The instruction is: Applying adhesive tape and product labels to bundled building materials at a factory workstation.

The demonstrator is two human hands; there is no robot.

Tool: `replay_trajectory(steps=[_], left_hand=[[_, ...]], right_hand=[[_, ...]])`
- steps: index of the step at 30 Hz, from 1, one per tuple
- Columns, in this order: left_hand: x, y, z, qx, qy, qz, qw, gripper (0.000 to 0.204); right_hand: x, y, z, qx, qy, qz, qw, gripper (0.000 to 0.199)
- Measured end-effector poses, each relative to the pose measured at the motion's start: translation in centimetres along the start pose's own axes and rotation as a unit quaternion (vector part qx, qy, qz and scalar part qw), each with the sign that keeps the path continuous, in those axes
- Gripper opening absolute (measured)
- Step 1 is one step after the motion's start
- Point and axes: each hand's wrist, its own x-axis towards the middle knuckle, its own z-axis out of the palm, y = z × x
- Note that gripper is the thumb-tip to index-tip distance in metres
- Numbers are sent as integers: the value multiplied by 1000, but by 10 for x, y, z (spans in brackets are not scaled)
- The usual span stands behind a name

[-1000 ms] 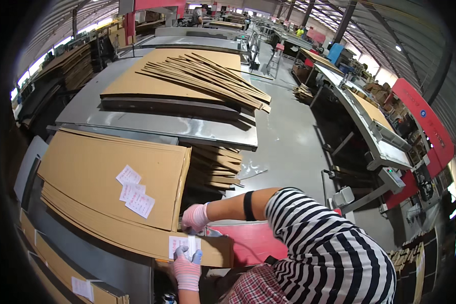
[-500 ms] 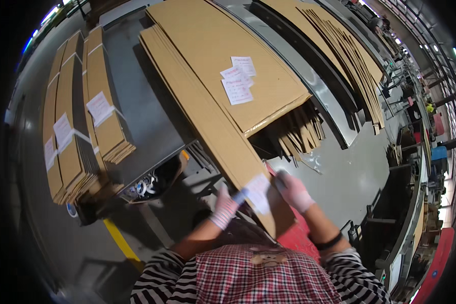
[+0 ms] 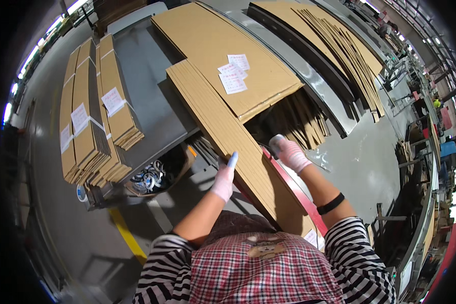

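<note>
A stack of long, narrow cardboard strips [image 3: 248,164] slants toward my waist, its near end against my apron. My left hand [image 3: 225,178], in a pale glove with darker fingertips, grips the stack's left edge, thumb on top and fingers mostly hidden. Just beyond the right edge, my right hand [image 3: 289,153] is raised with its gloved fingers curled together. Whether anything is inside them is hidden. A white printed label [image 3: 312,238] lies at the stack's near end, partly cut off by my apron.
A wide cardboard stack [image 3: 207,40] with several paper labels [image 3: 233,76] adjoins the strips. Bound cardboard bundles [image 3: 81,121] lie on the grey table [image 3: 154,101] at left. Below is a box of tape rolls [image 3: 152,177]. A dark metal beam [image 3: 309,55] runs beyond at right.
The strip stack has slid toward me and to the right, its label now near my apron. Both hands have moved farther from my body, the left now onto the bare edge.
</note>
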Motion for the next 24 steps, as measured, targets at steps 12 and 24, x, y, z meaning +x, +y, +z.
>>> replay_trajectory(steps=[12, 24], left_hand=[[-71, 100, -23, 84, -244, 132, 957, 15], [80, -72, -83, 93, -92, 108, 985, 42]], right_hand=[[35, -143, -76, 20, -269, -267, 925, 58], [57, -22, 9, 106, 97, -6, 990, 65]])
